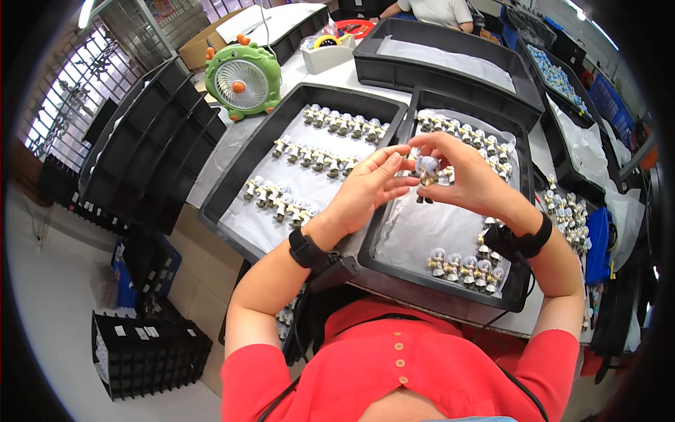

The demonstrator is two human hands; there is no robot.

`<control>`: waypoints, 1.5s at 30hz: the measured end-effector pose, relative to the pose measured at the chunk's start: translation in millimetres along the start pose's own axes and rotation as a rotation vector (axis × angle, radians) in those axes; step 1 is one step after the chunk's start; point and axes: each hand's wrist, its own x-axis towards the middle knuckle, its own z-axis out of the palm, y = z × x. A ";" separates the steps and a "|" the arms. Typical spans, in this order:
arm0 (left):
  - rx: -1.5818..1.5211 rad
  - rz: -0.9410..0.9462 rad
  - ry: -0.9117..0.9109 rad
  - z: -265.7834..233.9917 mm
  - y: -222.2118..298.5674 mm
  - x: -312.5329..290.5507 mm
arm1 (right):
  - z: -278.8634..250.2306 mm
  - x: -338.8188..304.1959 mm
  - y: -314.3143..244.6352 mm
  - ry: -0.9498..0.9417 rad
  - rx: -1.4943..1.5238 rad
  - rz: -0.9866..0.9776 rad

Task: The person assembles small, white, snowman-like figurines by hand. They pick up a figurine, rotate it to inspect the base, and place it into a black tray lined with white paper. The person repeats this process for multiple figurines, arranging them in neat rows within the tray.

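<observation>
My right hand (pixel 470 177) pinches a small figurine (pixel 427 169) with pale lilac hair and a light outfit between thumb and fingers, above the right black tray (pixel 394 271). Close on its left, my left hand (pixel 367 184) has its fingers stretched out and apart. Whether those fingertips touch the figurine I cannot tell. In the right tray, lined with white paper, similar figurines stand in a back group (pixel 467 133) and a front row (pixel 464 269). The left black tray (pixel 232 243) holds several rows of such figurines (pixel 316 160) on its white liner.
A green fan (pixel 242 79) stands behind the left tray. Another black tray (pixel 450 77) with a white liner lies at the back. More figurines (pixel 568 218) crowd the table's right side, near a blue bin (pixel 599 246). Black crates (pixel 148 352) sit at lower left. A person (pixel 439 13) is at the far side.
</observation>
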 end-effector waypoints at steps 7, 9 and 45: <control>-0.073 0.044 -0.095 -0.6 -0.8 0.7 | 26.3 8.6 15.8 0.203 0.140 -0.123; 0.004 0.055 -0.071 1.3 -0.9 1.3 | 32.4 8.0 22.2 0.257 0.160 -0.135; 0.078 0.177 -0.019 1.3 -8.1 3.1 | 49.4 -2.1 43.9 0.244 0.122 -0.257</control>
